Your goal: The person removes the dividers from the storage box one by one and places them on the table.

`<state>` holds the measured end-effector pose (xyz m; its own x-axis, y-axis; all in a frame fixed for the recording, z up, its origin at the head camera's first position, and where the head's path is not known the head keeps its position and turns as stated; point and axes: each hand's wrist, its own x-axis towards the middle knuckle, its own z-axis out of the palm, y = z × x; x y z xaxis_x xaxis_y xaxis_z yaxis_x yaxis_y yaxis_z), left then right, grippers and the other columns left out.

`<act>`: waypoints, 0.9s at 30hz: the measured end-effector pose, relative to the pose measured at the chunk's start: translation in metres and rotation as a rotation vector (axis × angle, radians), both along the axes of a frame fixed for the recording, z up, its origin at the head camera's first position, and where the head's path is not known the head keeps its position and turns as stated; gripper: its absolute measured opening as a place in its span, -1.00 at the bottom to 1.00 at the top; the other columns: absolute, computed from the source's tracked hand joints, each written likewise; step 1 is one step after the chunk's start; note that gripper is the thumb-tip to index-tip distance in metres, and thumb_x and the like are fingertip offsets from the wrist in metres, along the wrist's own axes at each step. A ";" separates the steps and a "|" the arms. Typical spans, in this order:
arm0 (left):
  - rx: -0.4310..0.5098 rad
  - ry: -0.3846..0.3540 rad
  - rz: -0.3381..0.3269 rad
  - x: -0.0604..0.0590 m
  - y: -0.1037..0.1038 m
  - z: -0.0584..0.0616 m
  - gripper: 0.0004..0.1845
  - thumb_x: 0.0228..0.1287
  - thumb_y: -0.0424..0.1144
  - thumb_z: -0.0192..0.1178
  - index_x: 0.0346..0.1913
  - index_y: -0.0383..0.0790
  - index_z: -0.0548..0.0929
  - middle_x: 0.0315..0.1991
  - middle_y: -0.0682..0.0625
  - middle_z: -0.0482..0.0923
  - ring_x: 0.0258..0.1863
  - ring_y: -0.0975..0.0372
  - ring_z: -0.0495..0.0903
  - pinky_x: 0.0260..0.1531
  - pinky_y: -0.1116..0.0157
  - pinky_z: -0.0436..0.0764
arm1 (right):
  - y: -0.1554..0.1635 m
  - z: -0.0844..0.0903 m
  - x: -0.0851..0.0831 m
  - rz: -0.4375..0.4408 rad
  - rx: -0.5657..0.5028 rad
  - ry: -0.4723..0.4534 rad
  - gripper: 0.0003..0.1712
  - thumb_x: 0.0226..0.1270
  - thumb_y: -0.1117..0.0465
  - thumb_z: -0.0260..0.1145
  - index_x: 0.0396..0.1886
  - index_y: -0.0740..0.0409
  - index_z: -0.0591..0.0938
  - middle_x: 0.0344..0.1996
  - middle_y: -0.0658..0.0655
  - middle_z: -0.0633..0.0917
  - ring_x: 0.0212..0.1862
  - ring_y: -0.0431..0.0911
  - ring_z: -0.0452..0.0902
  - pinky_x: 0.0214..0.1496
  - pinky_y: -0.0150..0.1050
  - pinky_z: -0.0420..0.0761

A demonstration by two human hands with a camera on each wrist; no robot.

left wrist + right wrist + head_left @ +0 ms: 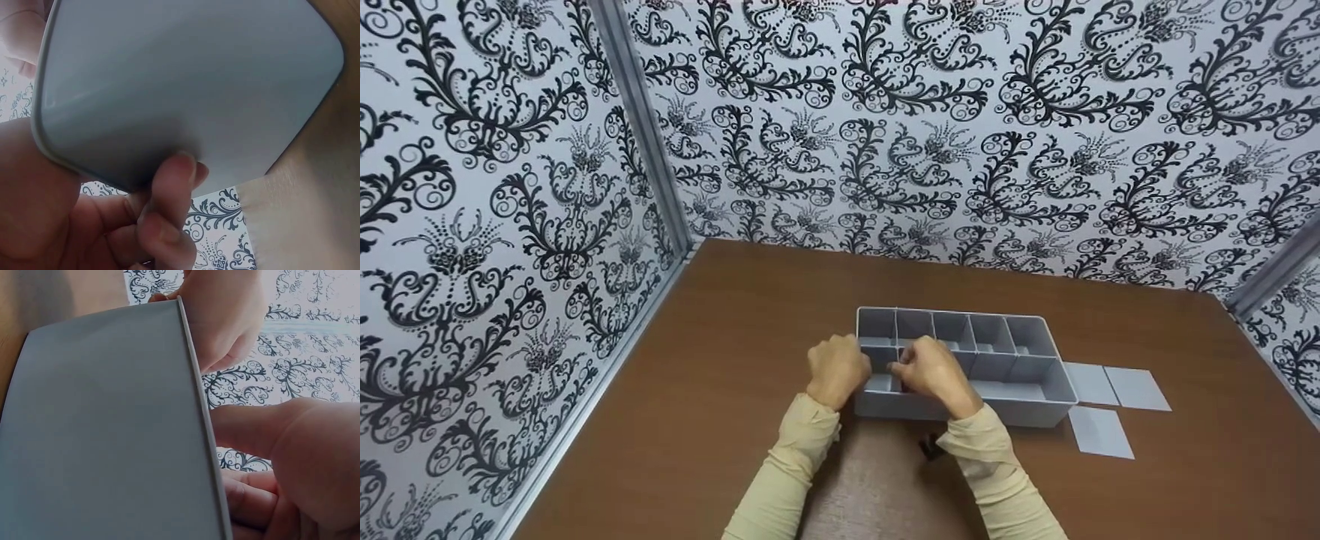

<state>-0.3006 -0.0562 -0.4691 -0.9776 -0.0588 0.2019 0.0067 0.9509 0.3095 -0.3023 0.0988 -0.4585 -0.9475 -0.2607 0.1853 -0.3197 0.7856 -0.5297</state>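
Note:
A grey compartment tray [1020,409] sits on the brown table, split by thin grey dividers. My left hand [837,369] grips the tray's left end, fingers curled against its outer wall [185,84]. My right hand [911,369] reaches over the front rim into the left compartments, fingers curled as if pinching a divider there. The hand hides that piece. In the right wrist view the tray's front wall [101,439] fills the left. My right thumb [242,430] points at its rim, and my left hand [225,315] is at the corner above.
Three loose flat grey divider plates [1117,386] lie on the table just right of the tray. Patterned black-and-white walls [960,135] close in the table [720,360] at the back and on both sides. Bare wood lies left of the tray.

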 end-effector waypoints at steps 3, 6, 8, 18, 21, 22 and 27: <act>0.002 0.000 0.005 0.001 0.001 0.000 -0.82 0.10 -0.21 0.25 -0.37 -0.27 0.75 -0.41 -0.19 0.73 -0.41 -0.07 0.72 -0.44 0.01 0.61 | -0.002 -0.002 0.000 -0.034 0.010 -0.006 -0.60 0.08 0.17 0.48 -0.83 0.07 0.52 -0.81 -0.14 0.41 -0.67 -0.20 0.29 -0.59 -0.27 0.29; 0.001 0.006 0.008 0.002 0.001 0.000 -0.81 0.10 -0.21 0.25 -0.37 -0.27 0.75 -0.41 -0.20 0.73 -0.41 -0.07 0.72 -0.43 0.01 0.61 | -0.005 -0.006 0.000 -0.070 0.037 0.012 -0.60 0.08 0.16 0.47 -0.82 0.05 0.49 -0.80 -0.13 0.40 -0.66 -0.18 0.31 -0.59 -0.23 0.31; -0.003 0.010 0.011 0.002 0.002 0.000 -0.81 0.10 -0.20 0.25 -0.36 -0.27 0.75 -0.40 -0.20 0.73 -0.41 -0.07 0.72 -0.42 0.01 0.61 | -0.006 -0.009 -0.001 -0.084 0.061 0.051 -0.61 0.06 0.17 0.45 -0.82 0.04 0.47 -0.80 -0.12 0.41 -0.66 -0.16 0.33 -0.59 -0.19 0.34; -0.016 0.041 0.006 0.001 0.002 -0.002 -0.82 0.08 -0.19 0.27 -0.40 -0.27 0.73 -0.45 -0.19 0.72 -0.46 -0.05 0.71 -0.47 0.02 0.60 | -0.010 -0.022 -0.007 -0.092 0.056 0.237 -0.52 -0.10 0.22 0.41 -0.87 -0.06 0.27 -0.83 -0.18 0.23 -0.69 -0.19 0.17 -0.63 -0.20 0.23; -0.019 0.019 0.004 0.000 0.001 -0.002 -0.81 0.09 -0.19 0.26 -0.40 -0.27 0.74 -0.45 -0.18 0.72 -0.46 -0.04 0.71 -0.48 0.02 0.61 | -0.010 -0.024 -0.008 -0.099 0.053 0.254 -0.52 -0.13 0.23 0.37 -0.86 -0.08 0.21 -0.82 -0.19 0.17 -0.69 -0.21 0.10 -0.63 -0.23 0.16; -0.020 0.014 0.003 0.000 0.001 -0.002 -0.81 0.09 -0.19 0.26 -0.41 -0.27 0.74 -0.45 -0.18 0.72 -0.46 -0.04 0.71 -0.48 0.03 0.61 | -0.010 -0.025 -0.008 -0.101 0.053 0.260 -0.52 -0.14 0.23 0.36 -0.86 -0.08 0.20 -0.82 -0.20 0.15 -0.69 -0.21 0.08 -0.64 -0.24 0.15; -0.016 -0.004 0.002 -0.001 0.000 -0.001 -0.79 0.09 -0.18 0.26 -0.38 -0.27 0.76 -0.42 -0.18 0.74 -0.43 -0.04 0.72 -0.46 0.02 0.62 | -0.009 -0.027 -0.008 -0.093 0.045 0.293 -0.52 -0.15 0.23 0.37 -0.85 -0.07 0.20 -0.81 -0.21 0.13 -0.69 -0.21 0.06 -0.63 -0.25 0.10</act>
<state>-0.3014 -0.0558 -0.4705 -0.9782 -0.0579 0.1993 0.0033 0.9558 0.2939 -0.3108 0.0894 -0.4852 -0.8758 -0.1893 0.4441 -0.3789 0.8396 -0.3893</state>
